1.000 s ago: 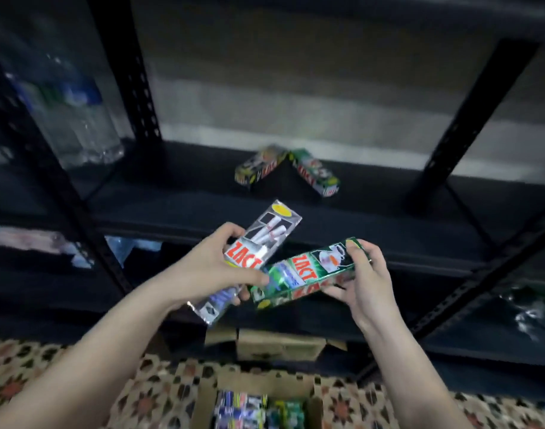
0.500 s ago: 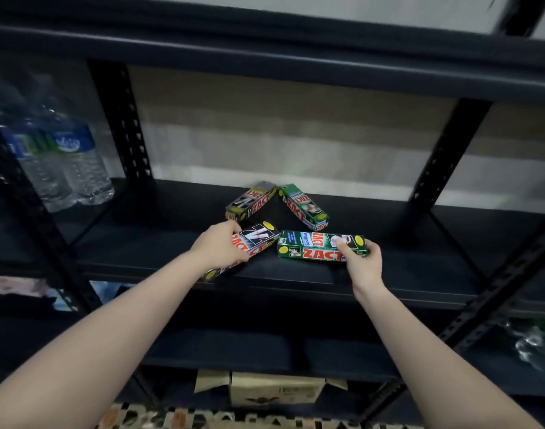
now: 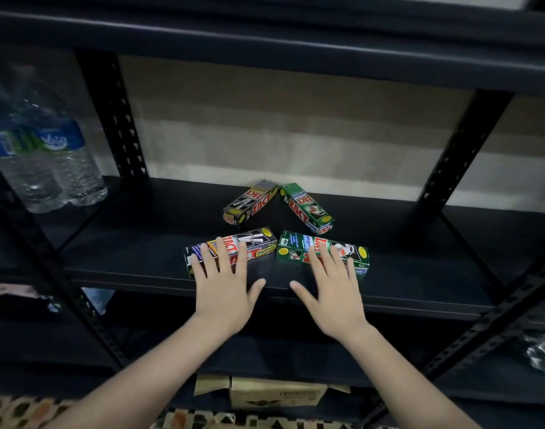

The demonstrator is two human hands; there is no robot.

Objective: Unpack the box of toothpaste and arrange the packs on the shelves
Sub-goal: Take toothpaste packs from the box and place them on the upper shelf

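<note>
Both packs are now lying on the shelf (image 3: 419,283): your left hand (image 3: 223,284) is resting flat, fingers spread, on the black pack (image 3: 258,244), your right hand (image 3: 333,289) likewise on the green pack (image 3: 362,253), so you're finishing this placement.

Shelf (image 3: 141,252): dark board, matt and smooth. Uprights (image 3: 116,119): black perforated metal with a dull sheen. Front silver pack (image 3: 258,243) and front green pack (image 3: 292,247): printed card, glossy. Rear silver pack (image 3: 249,202) and rear green pack (image 3: 306,205): same glossy card. Water bottles (image 3: 57,168): clear ribbed plastic with glossy film labels. Carton (image 3: 277,394) below: plain matt brown cardboard.
</note>
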